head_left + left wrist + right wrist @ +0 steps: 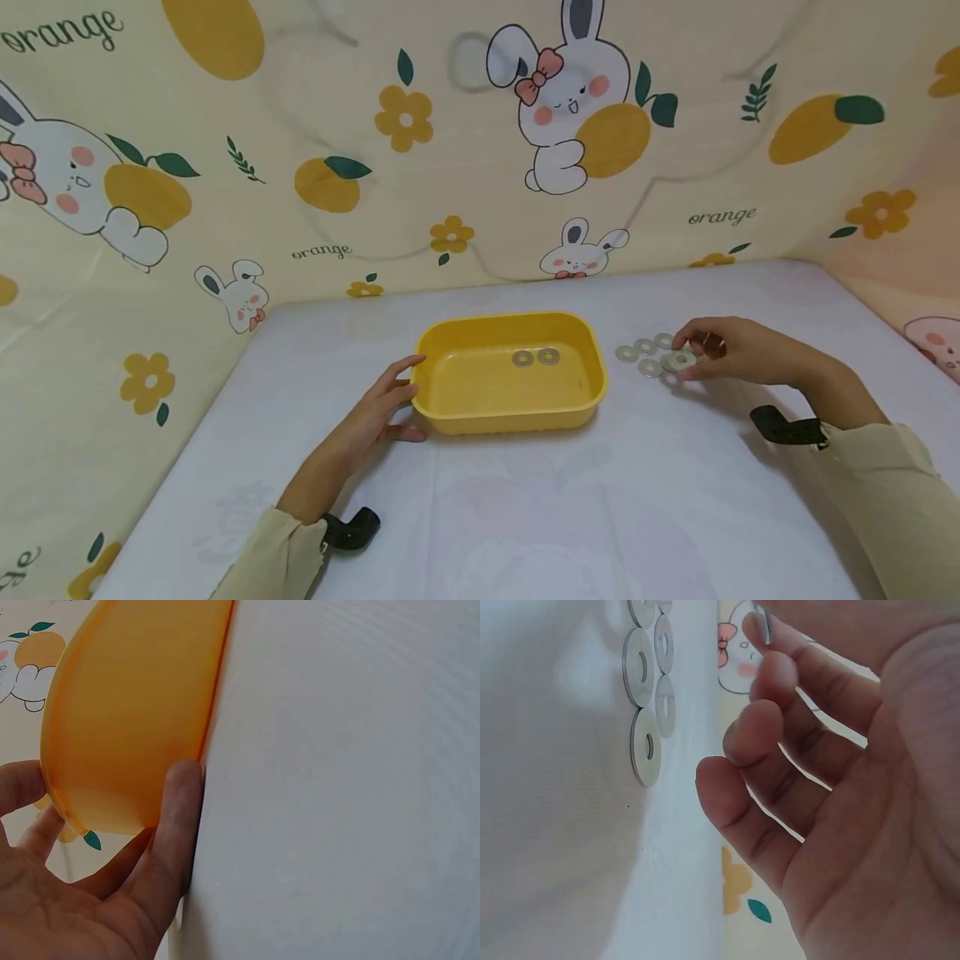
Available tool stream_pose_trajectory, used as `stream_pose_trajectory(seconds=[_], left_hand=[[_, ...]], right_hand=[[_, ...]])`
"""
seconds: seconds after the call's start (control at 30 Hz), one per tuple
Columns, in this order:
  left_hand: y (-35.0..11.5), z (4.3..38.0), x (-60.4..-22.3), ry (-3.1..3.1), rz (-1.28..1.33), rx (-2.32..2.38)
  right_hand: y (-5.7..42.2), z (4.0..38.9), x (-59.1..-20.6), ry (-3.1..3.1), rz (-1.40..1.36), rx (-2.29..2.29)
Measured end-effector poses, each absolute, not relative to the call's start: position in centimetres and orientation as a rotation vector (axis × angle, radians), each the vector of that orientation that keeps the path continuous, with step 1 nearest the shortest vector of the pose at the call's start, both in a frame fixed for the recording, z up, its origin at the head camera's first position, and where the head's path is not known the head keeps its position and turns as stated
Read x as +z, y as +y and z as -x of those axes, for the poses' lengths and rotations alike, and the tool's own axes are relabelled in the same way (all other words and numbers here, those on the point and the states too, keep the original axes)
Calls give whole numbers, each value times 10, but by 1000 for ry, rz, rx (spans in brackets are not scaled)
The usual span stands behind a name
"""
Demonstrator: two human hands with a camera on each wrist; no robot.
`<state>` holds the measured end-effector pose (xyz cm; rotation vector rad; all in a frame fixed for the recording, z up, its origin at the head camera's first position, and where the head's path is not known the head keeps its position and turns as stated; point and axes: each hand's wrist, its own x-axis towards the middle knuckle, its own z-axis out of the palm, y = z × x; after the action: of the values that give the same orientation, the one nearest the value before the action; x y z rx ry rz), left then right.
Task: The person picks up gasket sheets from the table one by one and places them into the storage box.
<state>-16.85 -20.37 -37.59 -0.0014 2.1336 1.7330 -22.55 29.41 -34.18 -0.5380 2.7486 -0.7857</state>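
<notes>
A yellow plastic tray [510, 421] stands on the white tabletop, with two flat metal washers [549, 356] lying inside toward its back right. My left hand [372, 410] is spread against the tray's left end, fingertips at the rim and thumb low by the front corner. In the left wrist view, the fingers [182, 796] lie along the tray's wall [127, 712]. Right of the tray, my right hand [750, 354] pinches a washer between thumb and forefinger; its bright edge [763, 624] shows in the right wrist view. Several more washers [649, 367] lie flat beneath and beside these fingertips.
A cream cloth [465, 167] printed with rabbits and oranges hangs behind the table and along its left side. Pinkish cloth [922, 275] borders the right side. A black wrist strap device [787, 427] sits on the right sleeve, another [351, 529] on the left.
</notes>
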Motion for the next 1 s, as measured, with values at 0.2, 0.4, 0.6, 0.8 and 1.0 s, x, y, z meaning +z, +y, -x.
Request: stream_pose_trajectory(seconds=[0.2,0.4,0.6,0.8,1.0], left_hand=[[-203,167,-375,2135,3,1742],[-204,168,-377,2132,-1,1745],[-205,169,-377,2132,-13,1749],[-204,169,-376,2131,-38,1738],[-203,169,-376,2127,-29,1743]], right_hand=[[292,225,-340,2745,570,-840],[293,224,-338,2762,596,-860],[288,224,-339,2768,636,-909],[283,223,-339,2790,653,-927],[274,224,-334,2801,721,-974]])
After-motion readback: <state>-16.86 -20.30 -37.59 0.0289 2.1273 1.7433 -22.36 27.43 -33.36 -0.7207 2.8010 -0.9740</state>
